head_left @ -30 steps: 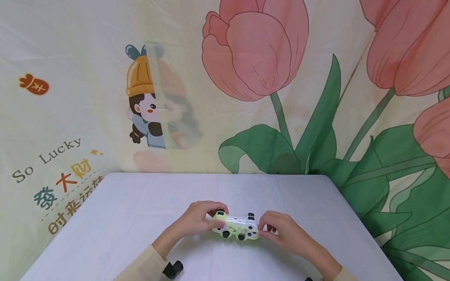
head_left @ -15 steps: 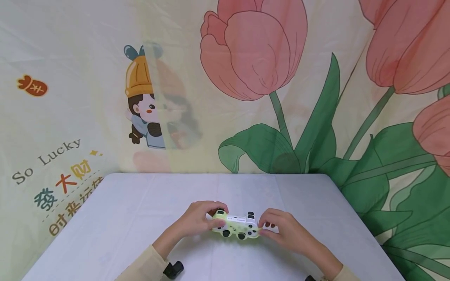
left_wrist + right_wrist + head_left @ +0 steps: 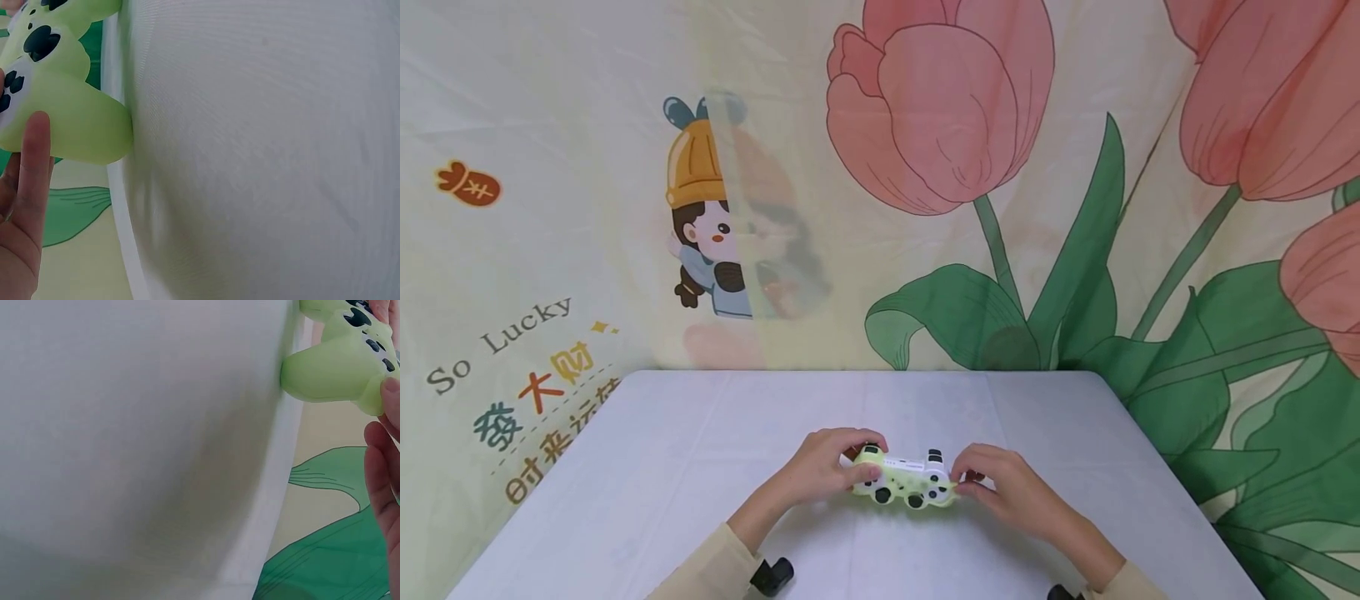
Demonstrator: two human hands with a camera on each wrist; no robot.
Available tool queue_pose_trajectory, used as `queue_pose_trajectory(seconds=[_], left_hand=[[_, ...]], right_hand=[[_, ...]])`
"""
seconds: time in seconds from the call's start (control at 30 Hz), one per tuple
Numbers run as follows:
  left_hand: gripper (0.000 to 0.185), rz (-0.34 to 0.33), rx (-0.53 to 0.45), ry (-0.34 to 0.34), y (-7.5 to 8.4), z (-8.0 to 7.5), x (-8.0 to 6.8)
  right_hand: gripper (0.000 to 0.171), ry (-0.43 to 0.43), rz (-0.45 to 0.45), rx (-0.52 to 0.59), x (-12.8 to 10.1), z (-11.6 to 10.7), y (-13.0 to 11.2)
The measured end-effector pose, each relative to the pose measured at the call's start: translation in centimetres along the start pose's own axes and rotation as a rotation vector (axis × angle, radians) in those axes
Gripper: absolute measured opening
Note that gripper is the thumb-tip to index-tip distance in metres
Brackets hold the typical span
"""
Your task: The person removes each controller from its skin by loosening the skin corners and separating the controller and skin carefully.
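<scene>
Head view: left grip (image 3: 826,468) holds the controller (image 3: 907,467); right grip (image 3: 1011,492) apparently pinches its green cover (image 3: 331,372).

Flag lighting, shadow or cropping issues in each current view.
Head: soft light, faint shadow on the table near the controller; left wrist: soft shadow beside the table's edge, left hand cropped; right wrist: broad, soft-edged shadow across the table, right hand cropped.

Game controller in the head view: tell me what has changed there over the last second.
The right hand has shifted slightly away from the person, now pinching the edge of the green cover; a little more green shows at the right end of the game controller. Nothing was visibly let go. The left hand stays gripping the left end.
</scene>
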State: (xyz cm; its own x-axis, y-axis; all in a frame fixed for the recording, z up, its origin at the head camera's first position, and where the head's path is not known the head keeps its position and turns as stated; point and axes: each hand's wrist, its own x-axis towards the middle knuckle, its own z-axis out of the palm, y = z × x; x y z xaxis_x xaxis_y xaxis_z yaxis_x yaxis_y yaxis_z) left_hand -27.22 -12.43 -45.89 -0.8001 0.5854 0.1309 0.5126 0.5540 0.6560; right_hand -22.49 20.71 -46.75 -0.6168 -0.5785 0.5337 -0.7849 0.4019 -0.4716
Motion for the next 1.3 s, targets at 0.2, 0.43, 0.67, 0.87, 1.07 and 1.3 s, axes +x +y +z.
queue_pose_trajectory(seconds=[0.2,0.43,0.67,0.87,1.07,1.3], left_hand=[[0.029,-0.027,-0.055,0.002,-0.08,0.21,0.07],[0.030,-0.041,-0.049,0.007,0.00,0.30,0.12],[0.030,-0.038,-0.065,-0.002,-0.02,0.22,0.19],[0.031,-0.043,-0.083,-0.014,-0.18,0.20,0.32],[0.031,-0.058,-0.100,-0.030,-0.29,0.06,0.53],[0.032,-0.062,-0.111,-0.036,-0.29,-0.06,0.56]], right_hand=[[0.031,-0.033,0.077,-0.028,0.13,0.07,0.20],[0.034,-0.032,0.058,-0.053,0.02,0.29,0.39],[0.034,-0.042,0.044,-0.103,-0.08,0.28,0.16],[0.037,-0.061,0.012,-0.182,-0.34,0.19,0.17],[0.034,-0.080,-0.033,-0.252,-0.68,0.11,0.48],[0.031,-0.108,-0.082,-0.315,-0.60,0.06,0.41]])
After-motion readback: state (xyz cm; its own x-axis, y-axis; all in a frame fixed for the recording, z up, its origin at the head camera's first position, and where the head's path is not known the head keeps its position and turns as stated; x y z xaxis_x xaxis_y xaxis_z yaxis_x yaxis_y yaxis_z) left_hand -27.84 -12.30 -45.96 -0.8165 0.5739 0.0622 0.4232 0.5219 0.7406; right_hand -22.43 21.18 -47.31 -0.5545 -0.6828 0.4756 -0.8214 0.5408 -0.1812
